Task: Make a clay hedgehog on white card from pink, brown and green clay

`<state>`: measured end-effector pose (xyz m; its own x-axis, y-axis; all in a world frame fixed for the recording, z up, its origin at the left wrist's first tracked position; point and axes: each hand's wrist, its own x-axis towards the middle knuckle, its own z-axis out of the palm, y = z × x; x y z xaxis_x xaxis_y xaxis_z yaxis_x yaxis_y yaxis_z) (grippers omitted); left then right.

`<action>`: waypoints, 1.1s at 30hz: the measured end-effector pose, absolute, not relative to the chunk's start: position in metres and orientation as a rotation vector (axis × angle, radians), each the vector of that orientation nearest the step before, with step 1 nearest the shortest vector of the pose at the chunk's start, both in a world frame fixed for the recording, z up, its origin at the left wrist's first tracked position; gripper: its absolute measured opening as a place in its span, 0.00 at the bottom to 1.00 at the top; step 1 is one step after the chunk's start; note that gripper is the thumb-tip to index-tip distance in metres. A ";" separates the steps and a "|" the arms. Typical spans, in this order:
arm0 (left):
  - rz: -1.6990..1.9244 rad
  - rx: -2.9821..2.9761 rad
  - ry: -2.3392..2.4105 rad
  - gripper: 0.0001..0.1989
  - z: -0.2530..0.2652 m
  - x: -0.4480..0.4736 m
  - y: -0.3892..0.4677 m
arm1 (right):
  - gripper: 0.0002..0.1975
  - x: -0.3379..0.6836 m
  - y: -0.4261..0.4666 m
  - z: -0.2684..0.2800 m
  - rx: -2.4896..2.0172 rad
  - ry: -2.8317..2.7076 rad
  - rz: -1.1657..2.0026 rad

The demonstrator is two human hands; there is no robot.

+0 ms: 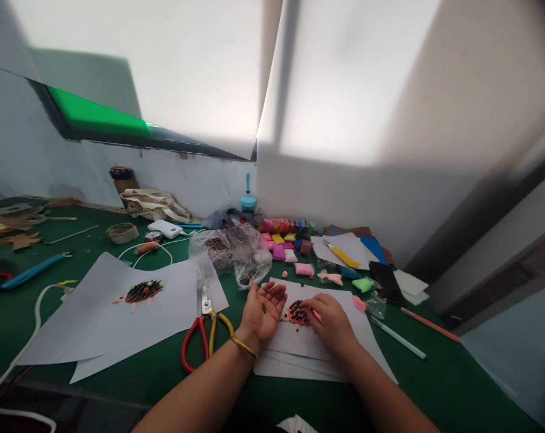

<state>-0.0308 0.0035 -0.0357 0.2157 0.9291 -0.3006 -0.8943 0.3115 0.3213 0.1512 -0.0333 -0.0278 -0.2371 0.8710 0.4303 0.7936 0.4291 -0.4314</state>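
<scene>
My left hand (264,314) is turned palm up and loosely cupped, with a few dark sunflower seeds (264,308) in the palm. A gold bangle (244,347) circles that wrist. Beside it, my right hand (327,317) pinches its thumb and fingertips together over a hedgehog figure (296,313) of pinkish-orange clay. Dark seeds stud the figure's back; my fingertips hide its right part and whatever they hold. The figure lies on a stack of white paper (299,364). To the left, another seed-covered hedgehog (144,293) with green dots lies on white sheets (96,313).
Red-and-yellow-handled scissors (207,328) lie left of my left forearm. Behind my hands are a clear plastic bag (231,249) of seeds and several colourful clay packets (279,251). A yellow utility knife (344,255) and a white pen (399,338) lie to the right. A white cable (38,325) runs along the left.
</scene>
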 end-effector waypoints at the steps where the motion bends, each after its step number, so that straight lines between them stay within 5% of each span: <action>1: 1.232 0.102 0.455 0.20 -0.034 -0.029 0.000 | 0.11 0.144 -0.036 -0.024 -1.346 -2.085 0.170; 15: 0.956 0.261 0.372 0.25 -0.006 -0.010 -0.023 | 0.10 0.117 -0.041 -0.014 -1.116 -2.009 0.345; 33: 1.405 0.276 0.819 0.18 -0.036 -0.028 0.013 | 0.12 0.176 -0.039 -0.037 -1.604 -1.705 0.595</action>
